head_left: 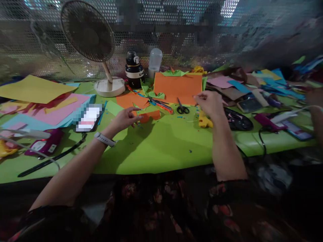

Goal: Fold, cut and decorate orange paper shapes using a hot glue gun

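My left hand (127,118), with a pale band on its wrist, is over the green table cover at an orange paper scrap (150,116). Its fingers are spread and hold nothing. On the right, my right hand (208,102) is beside the lower right corner of a large orange sheet (178,88). Thumb and fingertips are drawn together there; whatever may be between them is too small to make out. Below that hand lies a yellow tool (204,121), partly hidden by the wrist. Black-handled scissors (182,108) and several pens (161,104) rest between my hands.
A fan (109,86), a dark bottle (134,72) and a clear bottle (155,62) stand at the back. Coloured paper (35,89) and a phone (89,117) lie left. Right are a black pouch (238,119), cables and another person's arm (315,111).
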